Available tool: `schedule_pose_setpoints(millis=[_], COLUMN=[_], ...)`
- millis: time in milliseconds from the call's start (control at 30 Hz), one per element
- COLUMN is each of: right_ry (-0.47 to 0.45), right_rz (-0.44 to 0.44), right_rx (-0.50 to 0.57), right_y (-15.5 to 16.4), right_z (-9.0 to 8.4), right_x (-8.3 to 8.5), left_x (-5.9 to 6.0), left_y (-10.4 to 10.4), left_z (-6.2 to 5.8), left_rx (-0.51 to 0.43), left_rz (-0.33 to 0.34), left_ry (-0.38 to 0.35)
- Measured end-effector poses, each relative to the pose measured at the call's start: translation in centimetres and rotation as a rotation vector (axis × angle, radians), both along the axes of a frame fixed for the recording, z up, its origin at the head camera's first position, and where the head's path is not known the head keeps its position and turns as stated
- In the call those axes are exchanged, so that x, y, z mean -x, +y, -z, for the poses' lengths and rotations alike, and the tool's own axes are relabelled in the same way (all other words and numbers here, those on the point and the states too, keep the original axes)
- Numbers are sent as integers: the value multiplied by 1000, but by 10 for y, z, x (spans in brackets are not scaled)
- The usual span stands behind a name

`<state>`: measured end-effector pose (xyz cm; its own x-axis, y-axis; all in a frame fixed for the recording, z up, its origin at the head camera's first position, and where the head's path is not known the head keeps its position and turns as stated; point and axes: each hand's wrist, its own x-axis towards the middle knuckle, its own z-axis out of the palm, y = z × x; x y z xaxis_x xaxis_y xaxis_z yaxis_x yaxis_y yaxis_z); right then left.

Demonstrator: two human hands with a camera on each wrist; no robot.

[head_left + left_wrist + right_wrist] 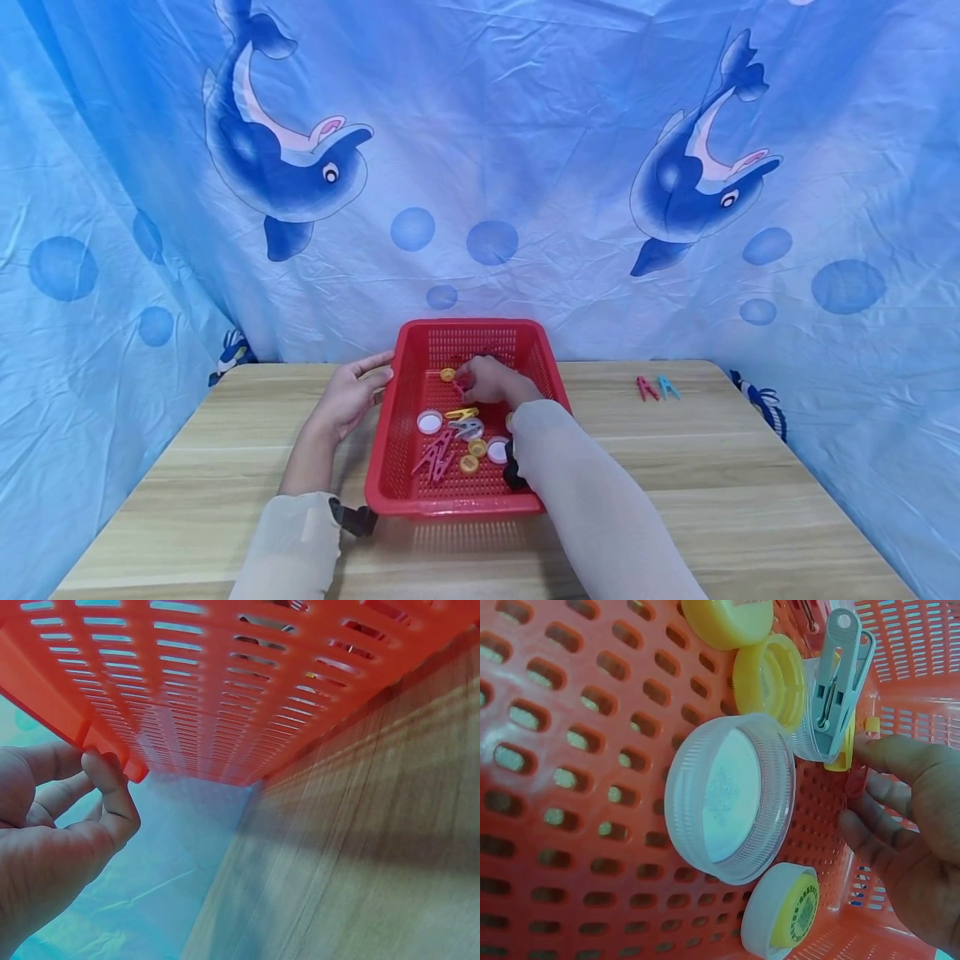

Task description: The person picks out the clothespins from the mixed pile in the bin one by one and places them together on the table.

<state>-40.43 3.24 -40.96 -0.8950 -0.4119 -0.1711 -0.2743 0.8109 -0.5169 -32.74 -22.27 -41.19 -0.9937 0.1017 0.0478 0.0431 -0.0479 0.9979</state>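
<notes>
Head view shows a red perforated plastic basket sitting on the light wooden tabletop, in front of a blue dolphin-print cloth. The left hand rests against the basket's left rim; in the left wrist view its thumb and fingers pinch the rim's edge, steadying it. The right hand reaches down into the far part of the basket, fingers curled round a small red clothespin which the right wrist view shows pinched between the fingertips.

Lying on the basket floor near that hand are a grey-blue plastic clothespin, a yellow clothespin, a large white bottle cap, several yellow bottle caps and a pair of pink clothespins. Two more clothespins, one red and one teal, lie on the tabletop well to the right of the basket.

To lift the red pin cleanly, I judge the grip should sit near its middle, so the spring does not open, and the rise should be straight up, clear of the grey-blue pin just beside it. Keeping the left hand firm on the rim should stop the light basket sliding.
</notes>
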Motion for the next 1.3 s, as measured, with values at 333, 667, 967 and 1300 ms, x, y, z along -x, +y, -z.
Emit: schedule_pose_setpoints(millis=[333,667,967,1300], right_ry=[76,146,230,374], right_rz=[-48,-101,-134,-228], right_rx=[17,50,56,6], right_y=[2,-4,-3,15], right_z=[-13,-45,-91,-137], right_x=[1,-4,-11,-22], left_x=[0,-4,-4,-4], left_y=[1,-3,-2,1], left_z=[-2,-2,-2,-2], left_rx=[20,46,63,58], left_rz=[-5,-16,-25,-31], left_ry=[2,6,-1,-16])
